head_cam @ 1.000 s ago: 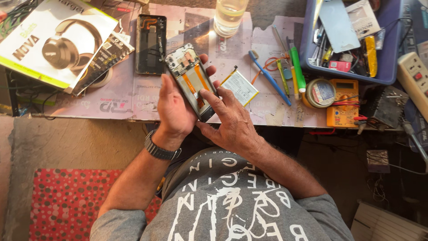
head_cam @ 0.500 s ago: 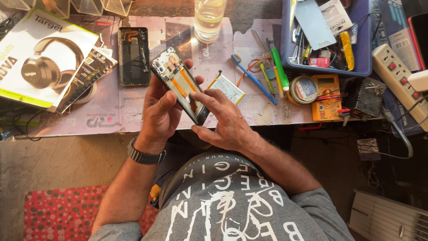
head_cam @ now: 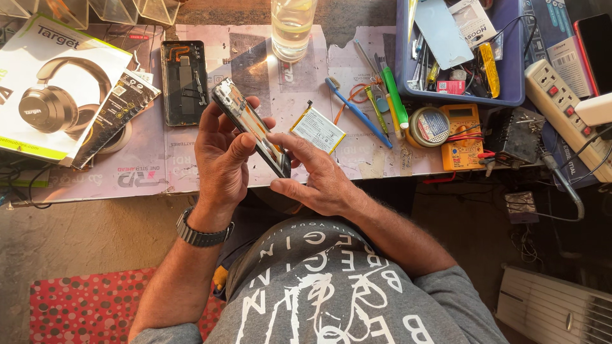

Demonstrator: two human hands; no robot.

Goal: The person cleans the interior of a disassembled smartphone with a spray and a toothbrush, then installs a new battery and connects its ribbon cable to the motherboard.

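Note:
My left hand [head_cam: 221, 159] grips an opened smartphone [head_cam: 250, 126], tilted on edge so its orange inner parts show. My right hand [head_cam: 312, 175] holds the phone's lower end, its index finger laid along the exposed inside. Both hands hover over the near edge of the worktable [head_cam: 146, 178]. The phone's black back cover [head_cam: 184, 81] lies flat on the table just behind my left hand. A loose flat battery [head_cam: 318, 129] rests to the right of the phone, beyond my right fingers.
A headphone box [head_cam: 54, 95] and leaflets sit at left. A glass of liquid [head_cam: 292, 25] stands at the back. Screwdrivers and a blue toothbrush [head_cam: 359, 113], a solder tin [head_cam: 429, 126], a yellow multimeter [head_cam: 464, 135], a blue parts tray [head_cam: 462, 51] and a power strip [head_cam: 564, 111] crowd the right.
The phone has turned more onto its edge in my hands. My right index finger now lies along its inside. The camera view has shifted, so the table sits differently in frame.

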